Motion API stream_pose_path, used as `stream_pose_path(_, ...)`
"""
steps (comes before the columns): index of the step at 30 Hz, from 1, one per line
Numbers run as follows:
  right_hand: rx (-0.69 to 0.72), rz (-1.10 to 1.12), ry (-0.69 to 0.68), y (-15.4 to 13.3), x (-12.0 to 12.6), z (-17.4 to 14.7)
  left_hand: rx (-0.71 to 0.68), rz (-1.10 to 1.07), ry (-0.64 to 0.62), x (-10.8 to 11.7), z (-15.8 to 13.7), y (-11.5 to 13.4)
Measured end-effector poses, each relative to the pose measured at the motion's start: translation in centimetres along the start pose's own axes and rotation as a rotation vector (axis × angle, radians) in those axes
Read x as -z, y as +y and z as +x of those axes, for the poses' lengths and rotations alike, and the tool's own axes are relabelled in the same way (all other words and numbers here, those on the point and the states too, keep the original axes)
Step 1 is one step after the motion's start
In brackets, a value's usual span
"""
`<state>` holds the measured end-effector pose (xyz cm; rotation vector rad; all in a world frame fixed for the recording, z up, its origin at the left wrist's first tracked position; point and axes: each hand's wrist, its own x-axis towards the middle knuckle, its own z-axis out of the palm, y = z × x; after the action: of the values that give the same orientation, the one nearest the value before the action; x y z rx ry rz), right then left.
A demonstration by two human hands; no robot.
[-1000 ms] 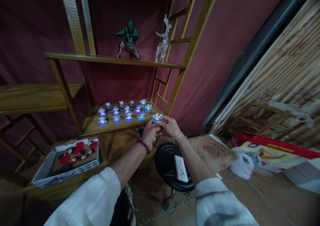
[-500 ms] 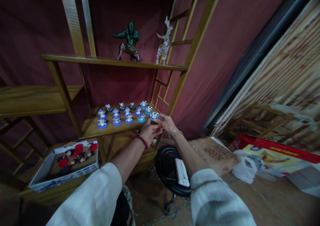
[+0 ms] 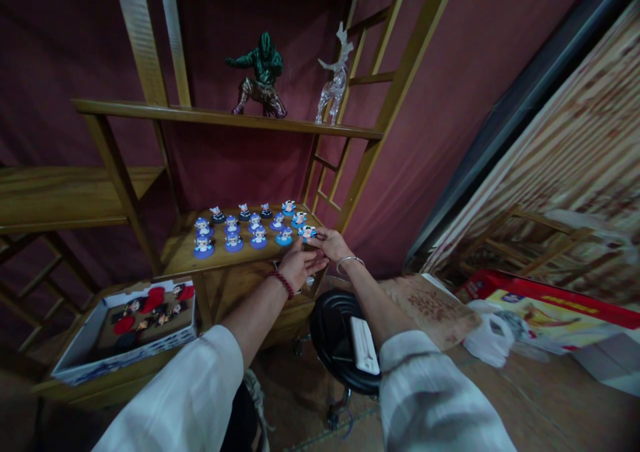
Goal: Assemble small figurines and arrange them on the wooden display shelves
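My right hand (image 3: 333,245) pinches a blue-based cartoon figurine (image 3: 307,233) by its side, presumably keeping it upright; my left hand (image 3: 295,268) (fingers loosely parted) hovers just beside.

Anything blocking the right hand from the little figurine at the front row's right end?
Nothing visible: the right hand touches the figurine at its right edge. The left hand is lower in view, not between them.
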<state>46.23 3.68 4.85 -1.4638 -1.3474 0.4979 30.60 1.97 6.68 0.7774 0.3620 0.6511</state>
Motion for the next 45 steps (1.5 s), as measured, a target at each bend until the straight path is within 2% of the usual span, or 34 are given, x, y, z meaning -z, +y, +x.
stream_pose_path(10, 0.016, -0.040, -0.081, 1.0, 0.3, 0.9, -0.002, 0.067, 0.064, 0.3, 0.2, -0.2)
stream_pose_path(17, 0.024, -0.103, -0.114, 0.3, 0.5, 0.9, 0.000, 0.080, 0.073, 0.2, 0.4, -0.2)
stream_pose_path(22, 0.035, -0.059, -0.117, 0.1, 0.5, 1.0, -0.009, 0.096, 0.072, 0.1, 0.3, -0.2)
stream_pose_path(33, -0.037, -0.006, -0.194, -1.2, 0.3, 1.5, 0.002, 0.118, 0.102, 0.4, 0.3, -0.4)
stream_pose_path(45, -0.020, -0.162, -0.148, -0.9, 0.1, 1.7, 0.021, 0.175, 0.103, 0.6, 0.4, -0.5)
